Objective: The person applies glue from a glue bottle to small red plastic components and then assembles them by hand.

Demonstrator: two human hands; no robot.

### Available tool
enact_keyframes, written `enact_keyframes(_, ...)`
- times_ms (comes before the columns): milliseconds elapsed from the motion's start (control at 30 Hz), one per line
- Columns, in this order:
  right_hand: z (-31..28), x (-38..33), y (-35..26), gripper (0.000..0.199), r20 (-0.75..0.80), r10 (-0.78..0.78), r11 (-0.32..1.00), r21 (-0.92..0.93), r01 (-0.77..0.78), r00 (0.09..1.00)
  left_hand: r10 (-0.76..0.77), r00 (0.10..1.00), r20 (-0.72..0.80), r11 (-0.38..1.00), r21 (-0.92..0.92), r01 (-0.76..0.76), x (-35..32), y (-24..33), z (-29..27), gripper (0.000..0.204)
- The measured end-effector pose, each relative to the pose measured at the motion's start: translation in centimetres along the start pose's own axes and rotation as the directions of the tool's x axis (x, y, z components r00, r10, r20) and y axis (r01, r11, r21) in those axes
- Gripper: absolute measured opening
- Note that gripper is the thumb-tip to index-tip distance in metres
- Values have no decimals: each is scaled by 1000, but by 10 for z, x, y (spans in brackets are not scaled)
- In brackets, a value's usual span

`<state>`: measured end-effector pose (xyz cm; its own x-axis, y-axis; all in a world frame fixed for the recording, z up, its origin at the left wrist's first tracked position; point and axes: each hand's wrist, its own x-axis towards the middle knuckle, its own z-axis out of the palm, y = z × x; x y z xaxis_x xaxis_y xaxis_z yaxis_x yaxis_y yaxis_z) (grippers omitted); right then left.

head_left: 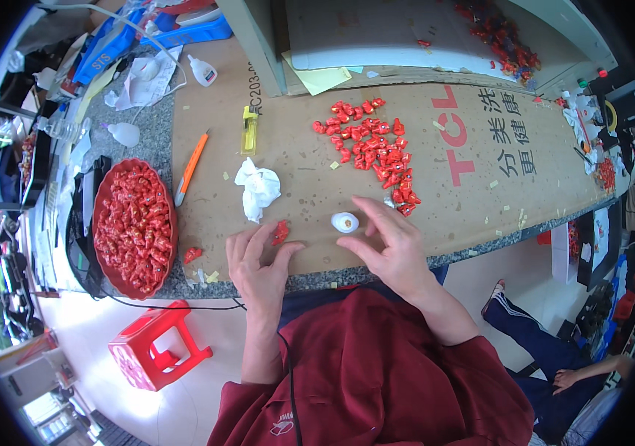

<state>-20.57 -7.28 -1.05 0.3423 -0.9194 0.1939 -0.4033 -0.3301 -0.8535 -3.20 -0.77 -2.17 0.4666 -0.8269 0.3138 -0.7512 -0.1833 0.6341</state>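
A small white round bottle, seen from above with a brownish tip, stands on the cardboard sheet. Around its right side my right hand spreads thumb and index finger, apparently without gripping it. My left hand is at the board's near edge, thumb and fingers apart. Just beyond its fingertips lies a small red figure-like piece; whether they touch is hard to tell. A crumpled white tissue lies farther off. Many similar red pieces are heaped loosely right of centre.
To the left, a red scalloped tray is full of red pieces. An orange utility knife and a yellow tool lie beyond. White squeeze bottles stand at the back left; a red stool is below. Another person's leg shows right.
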Motion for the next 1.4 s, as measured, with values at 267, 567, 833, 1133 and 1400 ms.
enact_keyframes(267,-44,-12,4,29,-93,-96,992,-92,88,991,232,944,234,946,-279,-163,-1,50,35,29)
enact_keyframes(567,-73,-46,44,29,-259,215,962,225,-157,942,293,917,270,954,-144,-262,-3,99,85,26)
enact_keyframes(833,-64,-32,50,29,-195,299,935,255,-246,934,305,910,280,952,-98,-289,-3,107,94,26)
enact_keyframes(1133,-48,-49,27,31,-93,222,882,443,-159,971,-29,847,531,591,-674,443,-16,84,58,24)
enact_keyframes(1400,-40,-46,11,36,67,137,918,367,-152,988,-89,855,512,289,-808,514,-31,48,38,30)
